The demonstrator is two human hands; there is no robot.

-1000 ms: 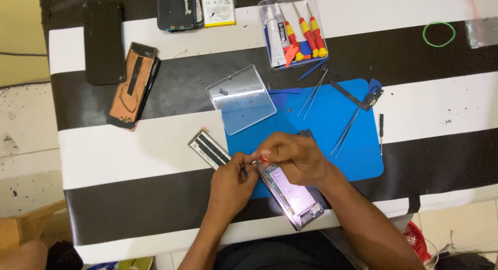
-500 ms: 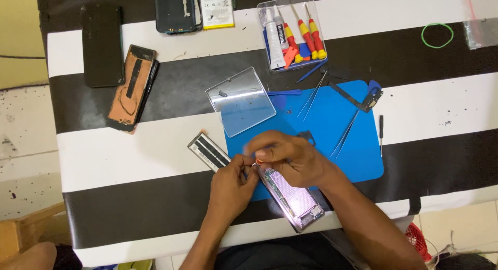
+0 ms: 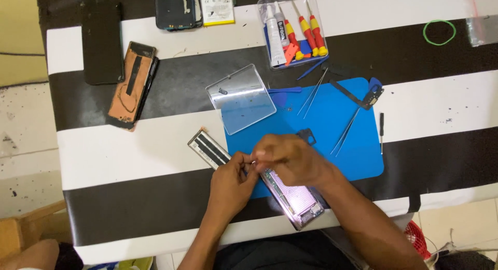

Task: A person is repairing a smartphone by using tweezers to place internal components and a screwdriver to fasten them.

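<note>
An opened phone (image 3: 293, 197) lies slanted on the near edge of a blue work mat (image 3: 332, 130), its shiny inner side up. My left hand (image 3: 232, 184) grips the phone's upper end, fingers curled around it. My right hand (image 3: 287, 158) lies over the same end, thumb and forefinger pinched together on something small that I cannot make out. Just left of the hands a narrow black and white strip part (image 3: 207, 148) rests on the striped table.
A clear plastic lid (image 3: 241, 97) lies at the mat's far left corner. Tweezers (image 3: 313, 93), more tweezers (image 3: 346, 131) and a small black part (image 3: 365, 96) sit on the mat. A tool box (image 3: 290, 28), dismantled phones (image 3: 130, 83) and a green rubber band (image 3: 439, 32) lie farther back.
Both hands stay at the phone's upper end with only slight finger shifts. The view has drifted a little.
</note>
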